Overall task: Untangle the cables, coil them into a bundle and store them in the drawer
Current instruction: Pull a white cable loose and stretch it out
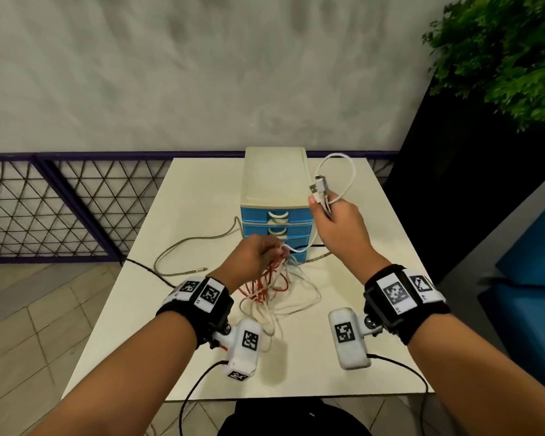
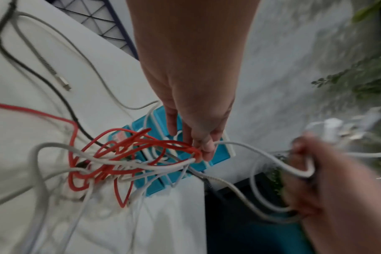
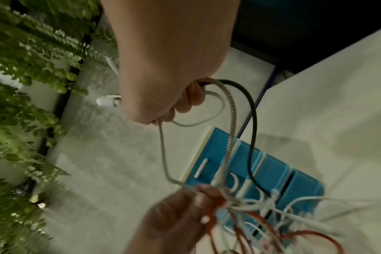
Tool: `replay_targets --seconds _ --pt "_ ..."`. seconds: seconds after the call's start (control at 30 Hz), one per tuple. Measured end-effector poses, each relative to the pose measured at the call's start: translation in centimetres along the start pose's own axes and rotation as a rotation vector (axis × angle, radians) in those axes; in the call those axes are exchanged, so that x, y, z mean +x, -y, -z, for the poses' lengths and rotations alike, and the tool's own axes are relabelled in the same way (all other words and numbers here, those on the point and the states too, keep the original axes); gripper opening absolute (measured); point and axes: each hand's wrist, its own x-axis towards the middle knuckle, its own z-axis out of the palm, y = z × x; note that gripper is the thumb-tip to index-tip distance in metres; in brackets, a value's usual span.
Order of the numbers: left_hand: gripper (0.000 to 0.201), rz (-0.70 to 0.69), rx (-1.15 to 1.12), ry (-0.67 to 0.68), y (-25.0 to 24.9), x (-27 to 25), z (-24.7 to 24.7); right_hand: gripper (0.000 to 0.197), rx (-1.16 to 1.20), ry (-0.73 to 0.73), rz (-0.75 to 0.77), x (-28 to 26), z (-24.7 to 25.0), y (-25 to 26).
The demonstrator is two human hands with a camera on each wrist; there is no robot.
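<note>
A tangle of red and white cables (image 1: 271, 287) lies on the white table (image 1: 170, 341) in front of a small drawer unit (image 1: 276, 184) with a cream top and blue drawers. My left hand (image 1: 277, 250) pinches strands at the top of the tangle (image 2: 120, 154), lifting them. My right hand (image 1: 323, 204) is raised beside the unit and grips a loop of white cable (image 1: 350, 171) with its USB plugs sticking up. In the right wrist view a braided cable (image 3: 226, 154) and a black cable (image 3: 253, 137) also run out of that fist (image 3: 180, 106).
A braided cable (image 1: 183, 250) curves over the table's left half, its plug lying free, and a black cable (image 1: 145, 269) runs off the left edge. A mesh fence (image 1: 44, 209) stands left; a plant (image 1: 501, 58) and a blue seat (image 1: 532, 278) are right.
</note>
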Motion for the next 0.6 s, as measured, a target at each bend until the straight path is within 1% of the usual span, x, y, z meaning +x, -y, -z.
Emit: replay_targets --seconds 0.03,0.07,0.1,0.13,0.2,0.27,0.33,0.37,0.43,0.5,0.57,0.6 --pt "0.016 -0.007 0.006 -0.049 -0.5 0.2 0.5 0.038 -0.097 0.023 0.000 -0.1 0.0 -0.3" --pt "0.016 -0.019 0.013 -0.097 -1.2 0.5 1.0 0.035 -0.101 0.036 -0.010 -0.2 0.0 -0.7" --pt "0.016 -0.034 0.011 -0.139 -1.9 0.9 1.4 0.031 -0.038 0.043 -0.034 -0.4 -0.1 -0.9" --pt "0.016 -0.042 -0.001 -0.172 -2.5 1.2 1.7 0.031 0.060 0.037 -0.069 -0.5 -0.2 -1.2" --pt "0.018 -0.024 -0.041 -0.214 -3.4 1.7 2.1 0.040 0.241 0.008 -0.169 -0.7 -0.6 -1.9" --pt "0.020 0.002 -0.072 -0.249 -3.5 1.9 2.4 0.054 0.296 0.000 -0.259 -0.9 -0.5 -2.9" --pt "0.021 0.037 -0.103 -0.302 -2.6 2.1 2.9 0.067 0.193 0.037 -0.266 -1.0 -0.2 -3.8" --pt "0.020 0.058 -0.125 -0.331 -2.1 2.2 3.3 0.067 0.094 0.076 -0.253 -1.2 0.0 -4.3" --pt "0.019 0.118 -0.222 -0.394 -1.3 2.3 4.1 0.052 -0.126 0.185 -0.237 -1.5 0.5 -4.8" --pt "0.019 0.158 -0.308 -0.429 -0.9 2.1 5.1 0.043 -0.296 0.287 -0.244 -1.9 0.9 -5.5" --pt "0.020 0.187 -0.339 -0.405 -1.0 1.8 6.0 0.041 -0.351 0.337 -0.268 -2.0 0.9 -6.1" --pt "0.020 0.195 -0.344 -0.377 -1.3 1.7 6.2 0.042 -0.340 0.344 -0.279 -2.1 0.7 -6.2"
